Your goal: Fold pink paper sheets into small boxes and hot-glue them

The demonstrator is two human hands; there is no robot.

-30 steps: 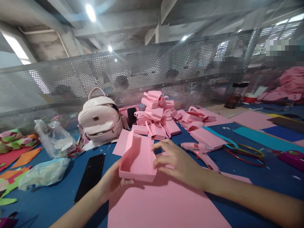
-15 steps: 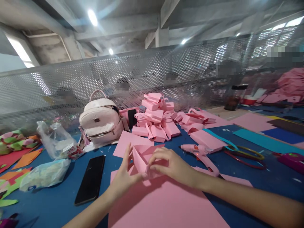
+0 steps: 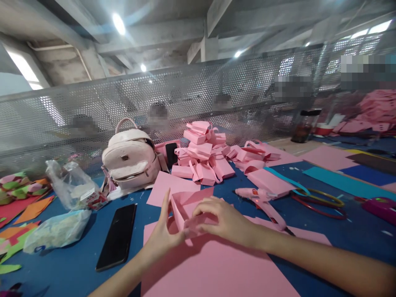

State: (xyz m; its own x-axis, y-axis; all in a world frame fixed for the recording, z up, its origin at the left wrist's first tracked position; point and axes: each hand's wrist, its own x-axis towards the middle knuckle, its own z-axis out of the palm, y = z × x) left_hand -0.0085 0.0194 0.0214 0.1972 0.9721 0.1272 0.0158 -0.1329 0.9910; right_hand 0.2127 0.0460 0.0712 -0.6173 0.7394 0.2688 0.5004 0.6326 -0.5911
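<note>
Between my hands is a small open box (image 3: 190,205) of folded pink paper, with its walls standing up. My left hand (image 3: 167,233) grips its left wall, fingers along the outside and thumb at the near corner. With bent fingers, my right hand (image 3: 221,218) holds the near right side, the fingertips partly inside; its exact pinch is partly hidden. Underneath lies a large flat pink sheet (image 3: 213,268). To the right of my right hand rests a pink glue gun (image 3: 261,202). Behind the box lies another pink sheet (image 3: 168,187).
A pile of pink paper bags (image 3: 204,152) stands at the back, beside a pale backpack (image 3: 130,159). A black phone (image 3: 117,237) and plastic bags (image 3: 58,231) lie left. Right are tape rolls (image 3: 321,202) and blue strips (image 3: 343,183). A perforated metal screen (image 3: 185,95) runs behind.
The box's walls have spread wider apart, so more of its inside shows. Both hands stay on it, with my right fingers shifted slightly. The view has moved a little.
</note>
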